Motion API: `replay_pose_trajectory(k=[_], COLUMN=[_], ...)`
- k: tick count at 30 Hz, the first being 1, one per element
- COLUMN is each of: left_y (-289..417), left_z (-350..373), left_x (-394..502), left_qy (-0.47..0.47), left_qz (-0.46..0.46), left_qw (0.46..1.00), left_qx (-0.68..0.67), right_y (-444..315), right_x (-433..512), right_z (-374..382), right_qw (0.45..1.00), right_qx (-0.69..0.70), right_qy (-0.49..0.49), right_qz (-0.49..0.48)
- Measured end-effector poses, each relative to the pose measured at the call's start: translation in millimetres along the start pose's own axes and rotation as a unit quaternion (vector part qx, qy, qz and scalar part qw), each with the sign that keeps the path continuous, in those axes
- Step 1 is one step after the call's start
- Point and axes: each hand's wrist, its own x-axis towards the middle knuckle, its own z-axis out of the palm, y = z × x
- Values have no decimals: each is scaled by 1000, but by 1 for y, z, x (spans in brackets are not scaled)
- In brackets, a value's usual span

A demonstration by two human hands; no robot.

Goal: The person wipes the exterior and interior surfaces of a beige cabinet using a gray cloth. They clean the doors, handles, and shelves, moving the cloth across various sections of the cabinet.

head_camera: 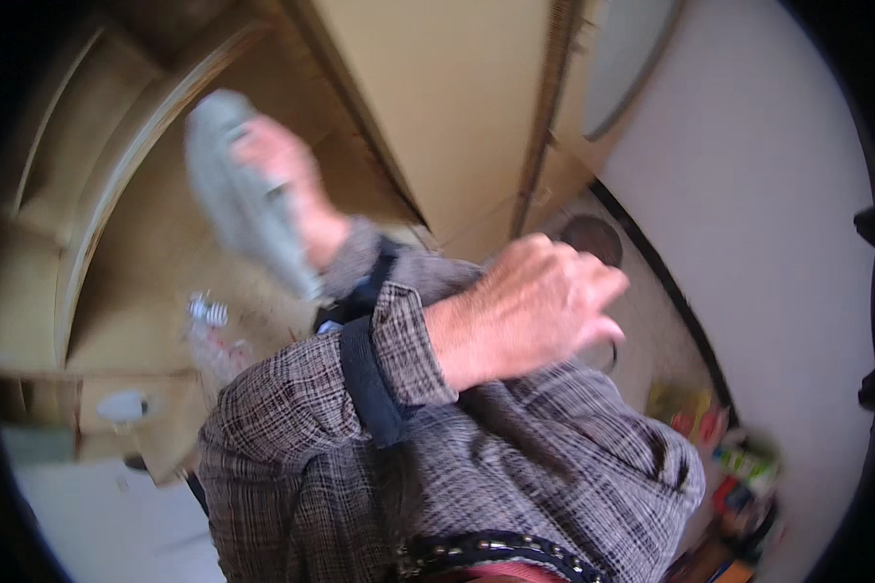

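Note:
My arms cross in front of me, in plaid sleeves with dark bands near the cuffs. At upper left, my right hand grips a pale grey cloth, which is blurred and seems folded. Behind it is the tan inside of a cabinet or shelf unit. Over the right forearm reaches my left hand, back upward and fingers curled, with thumb and index finger a little apart. Its palm is hidden, so I cannot tell whether anything is in it. No other thing plainly touches it.
A tan upright panel stands ahead. A round brown object sits on the floor by the white wall. Colourful packages lie at lower right. A clear plastic bottle and a white bulb-shaped object are at left.

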Motion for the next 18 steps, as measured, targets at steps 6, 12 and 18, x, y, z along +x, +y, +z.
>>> replay_pose_trajectory(k=[6, 12, 18], left_y=[-25, -68, -73], left_z=[-50, -28, 4], left_x=[-97, -155, -144], left_qy=[257, 355, 283], left_qz=[-23, -360, -367], left_qw=[966, 777, 801], left_qx=[13, -374, -380], right_y=[-73, -101, -90], right_x=[21, 42, 47], right_z=[-59, -60, -43], right_qw=[998, 999, 883], right_qx=[59, -11, -366], right_qy=[-6, -10, -33], right_qz=[27, -34, -292])
